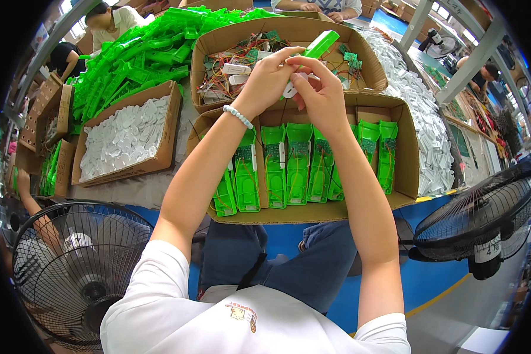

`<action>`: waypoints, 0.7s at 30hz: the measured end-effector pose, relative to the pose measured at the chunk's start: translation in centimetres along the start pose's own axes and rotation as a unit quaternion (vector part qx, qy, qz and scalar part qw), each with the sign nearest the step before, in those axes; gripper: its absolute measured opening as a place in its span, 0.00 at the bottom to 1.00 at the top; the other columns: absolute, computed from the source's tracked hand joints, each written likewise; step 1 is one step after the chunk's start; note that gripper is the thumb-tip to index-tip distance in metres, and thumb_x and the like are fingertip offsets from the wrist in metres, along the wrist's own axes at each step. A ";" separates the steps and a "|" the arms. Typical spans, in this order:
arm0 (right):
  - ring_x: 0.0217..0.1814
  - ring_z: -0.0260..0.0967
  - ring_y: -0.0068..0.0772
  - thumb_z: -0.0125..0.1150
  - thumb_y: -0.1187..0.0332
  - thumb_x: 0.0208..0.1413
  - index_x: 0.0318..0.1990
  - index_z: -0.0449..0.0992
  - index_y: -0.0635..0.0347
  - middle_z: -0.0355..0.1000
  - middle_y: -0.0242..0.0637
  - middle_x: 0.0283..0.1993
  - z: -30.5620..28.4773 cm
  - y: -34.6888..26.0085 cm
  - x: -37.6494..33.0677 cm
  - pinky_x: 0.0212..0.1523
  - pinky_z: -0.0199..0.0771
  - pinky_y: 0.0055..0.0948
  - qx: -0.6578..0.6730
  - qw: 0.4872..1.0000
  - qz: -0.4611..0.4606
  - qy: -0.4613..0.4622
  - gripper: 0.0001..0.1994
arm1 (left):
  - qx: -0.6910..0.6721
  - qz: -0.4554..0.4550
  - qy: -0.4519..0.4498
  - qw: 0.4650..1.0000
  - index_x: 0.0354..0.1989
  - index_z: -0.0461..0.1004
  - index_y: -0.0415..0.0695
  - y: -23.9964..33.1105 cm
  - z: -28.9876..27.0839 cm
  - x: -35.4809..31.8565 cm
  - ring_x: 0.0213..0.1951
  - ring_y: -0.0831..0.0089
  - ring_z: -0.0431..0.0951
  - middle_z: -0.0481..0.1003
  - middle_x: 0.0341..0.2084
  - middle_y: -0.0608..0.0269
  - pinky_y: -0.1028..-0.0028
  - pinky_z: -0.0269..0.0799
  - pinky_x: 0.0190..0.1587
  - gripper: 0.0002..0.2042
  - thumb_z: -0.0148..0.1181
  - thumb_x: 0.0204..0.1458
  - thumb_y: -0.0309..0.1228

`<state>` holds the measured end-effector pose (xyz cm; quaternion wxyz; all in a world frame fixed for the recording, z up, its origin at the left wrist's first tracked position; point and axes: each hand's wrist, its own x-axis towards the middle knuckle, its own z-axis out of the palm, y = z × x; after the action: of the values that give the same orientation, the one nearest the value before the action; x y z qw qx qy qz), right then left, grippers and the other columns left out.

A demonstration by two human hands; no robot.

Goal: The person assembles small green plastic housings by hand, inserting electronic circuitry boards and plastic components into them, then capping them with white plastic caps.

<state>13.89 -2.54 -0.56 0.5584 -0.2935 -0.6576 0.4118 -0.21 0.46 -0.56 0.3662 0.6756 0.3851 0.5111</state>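
"White shirt front point(177, 324) nearest the camera, then two bare forearms point(197, 159). How are the hands placed?"

"Together, over the rear edge of the front carton point(407, 153). The left hand point(271, 74) is clamped on the lower end of a green casing point(323, 44); the right hand point(324, 94) curls in against it. I can't tell whether its fingertips truly pinch."

"And the white part point(289, 89)?"

"Just below the fingers, between the hands. Whether it joins the casing is hidden."

"How would you handle this well?"

"I'd steady the casing with the left and leave fine work to the right, pressing evenly, never levering; thin plastic could crack or mark. I'd also turn the contact into view."

"Anything to watch below?"

"Those open green shells point(298, 171) standing in the front carton carry loose leads point(251, 171). A low wrist might snag one."
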 end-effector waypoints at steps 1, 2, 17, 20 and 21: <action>0.25 0.67 0.16 0.53 0.74 0.56 0.47 0.75 0.61 0.73 0.31 0.29 0.1 0.0 0.0 0.21 0.65 0.18 0.000 1.000 -0.001 0.000 0.11 | -0.002 0.005 -0.001 1.000 0.58 0.68 0.39 -0.2 0.0 0.0 0.40 0.76 0.77 0.76 0.40 0.59 0.78 0.75 0.39 0.21 0.45 0.55 0.19; 0.24 0.67 0.15 0.54 0.72 0.57 0.47 0.75 0.60 0.72 0.30 0.28 0.2 0.0 -0.1 0.20 0.64 0.18 -0.002 1.000 -0.004 0.006 0.11 | -0.005 0.010 -0.003 1.000 0.58 0.68 0.39 -0.1 -0.1 0.0 0.39 0.76 0.77 0.76 0.39 0.59 0.78 0.76 0.38 0.21 0.45 0.55 0.19; 0.24 0.65 0.14 0.57 0.70 0.60 0.49 0.75 0.59 0.69 0.29 0.34 0.2 0.3 -0.1 0.20 0.64 0.16 0.003 1.000 0.002 0.002 0.11 | -0.063 -0.020 -0.018 0.998 0.58 0.68 0.39 0.5 0.0 -0.4 0.33 0.77 0.77 0.76 0.36 0.59 0.76 0.77 0.31 0.21 0.46 0.54 0.18; 0.24 0.65 0.14 0.57 0.71 0.60 0.49 0.75 0.59 0.69 0.28 0.34 0.2 0.5 -0.1 0.20 0.64 0.15 0.003 1.000 0.000 0.000 0.11 | -0.023 0.018 -0.007 1.000 0.58 0.68 0.39 -0.1 -0.1 -0.1 0.33 0.77 0.77 0.76 0.35 0.59 0.76 0.77 0.31 0.21 0.46 0.53 0.18; 0.24 0.65 0.14 0.57 0.71 0.60 0.49 0.75 0.59 0.69 0.28 0.34 0.2 0.5 -0.1 0.20 0.64 0.15 0.002 1.000 0.000 -0.001 0.11 | -0.023 0.018 -0.007 1.000 0.58 0.68 0.39 -0.1 -0.1 -0.1 0.33 0.77 0.77 0.76 0.35 0.59 0.76 0.77 0.31 0.21 0.46 0.53 0.18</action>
<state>13.66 -2.41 -1.04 0.5584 -0.2919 -0.6570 0.4138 -0.30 0.42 -0.68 0.3753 0.6773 0.3583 0.5215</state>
